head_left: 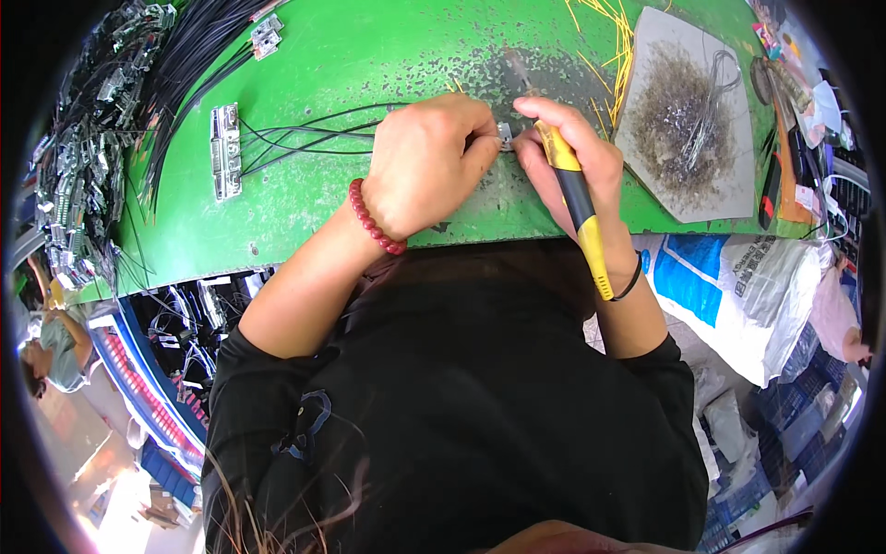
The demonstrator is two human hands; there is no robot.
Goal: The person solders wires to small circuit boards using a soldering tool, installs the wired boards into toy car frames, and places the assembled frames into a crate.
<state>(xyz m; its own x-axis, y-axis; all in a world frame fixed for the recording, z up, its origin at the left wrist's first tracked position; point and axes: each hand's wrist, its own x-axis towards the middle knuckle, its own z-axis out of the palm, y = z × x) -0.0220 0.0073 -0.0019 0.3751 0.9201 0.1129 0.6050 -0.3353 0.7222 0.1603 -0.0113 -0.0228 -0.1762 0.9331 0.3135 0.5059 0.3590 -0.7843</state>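
Observation:
My left hand (425,157), with a red bead bracelet at the wrist, is closed over a bundle of thin black wires (318,138). These run left to a clear, block-like connector strip (224,152) lying on the table. A small pale connector (505,136) shows between my two hands at the fingertips. My right hand (577,157) grips a yellow and black soldering iron (574,189), its metal end pointing away toward the far side. The thumb and fingertips of that hand are close to the small connector; whether they touch it, I cannot tell.
On the green table (305,212), a stained grey board (646,175) with coiled solder wire (724,74) lies to the right. Yellow wires (625,55) are beside it. Piled connector assemblies (78,175) and black cables (189,69) fill the left. A white bag (757,305) hangs below the right edge.

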